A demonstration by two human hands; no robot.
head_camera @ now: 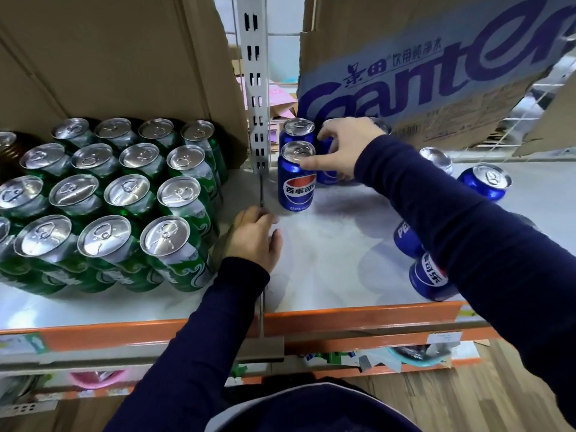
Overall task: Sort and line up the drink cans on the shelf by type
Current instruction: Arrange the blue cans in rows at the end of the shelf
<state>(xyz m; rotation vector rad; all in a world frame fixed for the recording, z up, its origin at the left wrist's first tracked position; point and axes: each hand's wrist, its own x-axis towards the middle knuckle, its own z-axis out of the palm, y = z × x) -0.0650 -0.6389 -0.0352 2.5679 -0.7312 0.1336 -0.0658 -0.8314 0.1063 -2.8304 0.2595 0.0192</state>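
On the left bay of the white shelf board with orange front lip (327, 275), a block of green aluminium drink cans (124, 194), upright, packed in tight rows, silver tops up. Past the grey perforated metal upright (257, 88), in the right bay, two upright cola cans in single file beside the post: front blue can (296, 182), rear blue can (297, 132) close behind it. Just beside them, a third blue can (327, 177), mostly hidden, gripped from above by the right hand (343, 148), fingers curled over its top, thumb tip against the front blue can's rim. Palm down on the bare board by the divider, left hand (255, 238), fingers loosely bent, holding nothing. Further right, well apart from the file, more loose blue cans (484, 182), two of them near the front lip under the right forearm. Overhead, a cardboard box with blue lettering (420, 73) and a plain brown cardboard box (109, 57).
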